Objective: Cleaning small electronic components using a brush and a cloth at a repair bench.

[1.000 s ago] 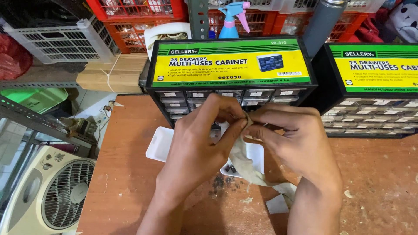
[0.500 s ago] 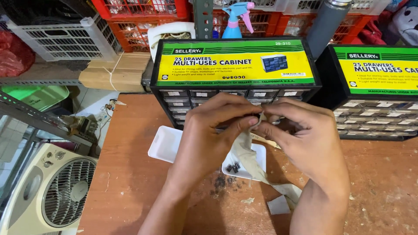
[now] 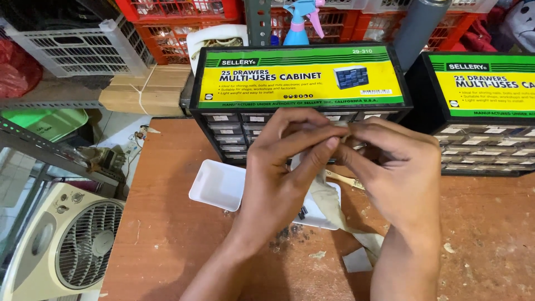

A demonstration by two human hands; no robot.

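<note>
Tape strip (image 3: 333, 203), pale and limp, hangs over the white tray (image 3: 214, 184) mid-desk; our left hand (image 3: 290, 161) and right hand (image 3: 393, 161) pinch its top end shut — light, floppy, we'd keep to that end

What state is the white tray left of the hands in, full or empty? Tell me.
Empty. The white tray lies upright on the wooden table, its visible floor bare beside the left hand.

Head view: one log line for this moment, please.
left hand: pinching pale strip | right hand: fingertips meeting left | below: white plastic tray on brown wooden table | behind: black multi-drawer cabinet
</note>
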